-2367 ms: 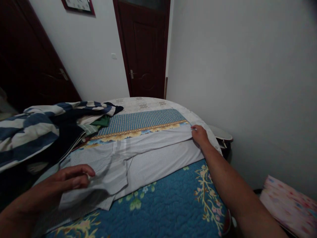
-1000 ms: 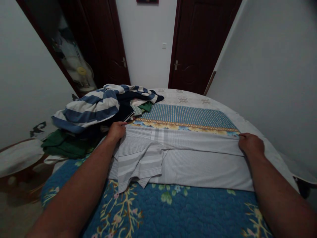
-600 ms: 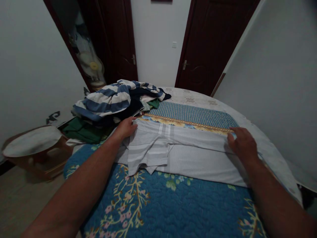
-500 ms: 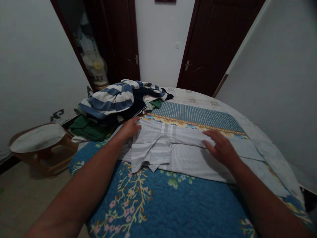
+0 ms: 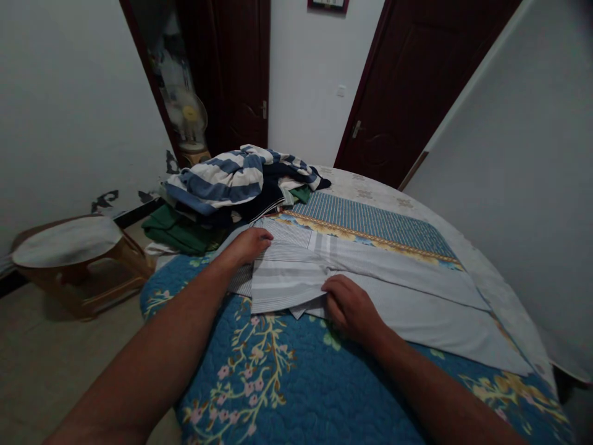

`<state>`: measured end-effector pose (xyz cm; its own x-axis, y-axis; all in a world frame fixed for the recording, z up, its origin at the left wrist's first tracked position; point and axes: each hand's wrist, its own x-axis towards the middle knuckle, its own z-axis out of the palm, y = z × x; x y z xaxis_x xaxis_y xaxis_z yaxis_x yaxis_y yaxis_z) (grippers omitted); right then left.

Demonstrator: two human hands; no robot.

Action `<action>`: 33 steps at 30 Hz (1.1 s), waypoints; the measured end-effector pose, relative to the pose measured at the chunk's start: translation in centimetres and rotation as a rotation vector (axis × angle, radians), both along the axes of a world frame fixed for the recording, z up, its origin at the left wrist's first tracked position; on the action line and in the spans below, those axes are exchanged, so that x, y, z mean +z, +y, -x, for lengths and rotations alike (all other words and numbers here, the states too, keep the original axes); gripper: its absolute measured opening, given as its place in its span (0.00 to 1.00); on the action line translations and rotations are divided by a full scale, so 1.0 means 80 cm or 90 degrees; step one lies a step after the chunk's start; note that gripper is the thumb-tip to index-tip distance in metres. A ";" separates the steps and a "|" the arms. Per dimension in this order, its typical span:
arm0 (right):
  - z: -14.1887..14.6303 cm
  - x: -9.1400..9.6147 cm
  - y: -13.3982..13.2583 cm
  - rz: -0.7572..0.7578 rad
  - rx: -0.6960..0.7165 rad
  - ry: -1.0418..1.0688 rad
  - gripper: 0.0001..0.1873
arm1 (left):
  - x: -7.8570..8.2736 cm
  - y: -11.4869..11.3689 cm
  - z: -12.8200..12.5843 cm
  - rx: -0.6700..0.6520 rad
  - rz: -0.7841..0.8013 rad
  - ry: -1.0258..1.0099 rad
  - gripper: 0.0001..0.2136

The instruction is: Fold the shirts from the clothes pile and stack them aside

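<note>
A grey pin-striped garment point(image 5: 398, 290) lies spread flat across the blue floral quilt point(image 5: 296, 383), with a shorter piece folded over its left part. My left hand point(image 5: 248, 244) rests on the garment's far left corner, its fingers curled down on the cloth. My right hand point(image 5: 349, 306) sits on the near edge of the garment just right of the folded piece, fingers bent and pinching the cloth.
A heap of clothes, topped by a blue and white striped one point(image 5: 222, 179) with green cloth point(image 5: 178, 228) under it, lies at the bed's far left. A wooden stool point(image 5: 74, 253) stands on the floor to the left. Two dark doors and a fan point(image 5: 188, 117) are behind.
My right hand left the garment's far right end and slid left along it to the near edge by the folded piece. My left hand stayed at the left corner. The view swung left.
</note>
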<state>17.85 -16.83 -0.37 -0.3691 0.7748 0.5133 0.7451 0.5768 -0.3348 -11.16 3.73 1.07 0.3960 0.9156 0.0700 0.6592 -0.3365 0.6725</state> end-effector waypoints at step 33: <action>-0.015 0.004 0.089 0.501 -0.312 0.496 0.09 | 0.031 -0.020 0.008 -0.226 0.013 0.079 0.28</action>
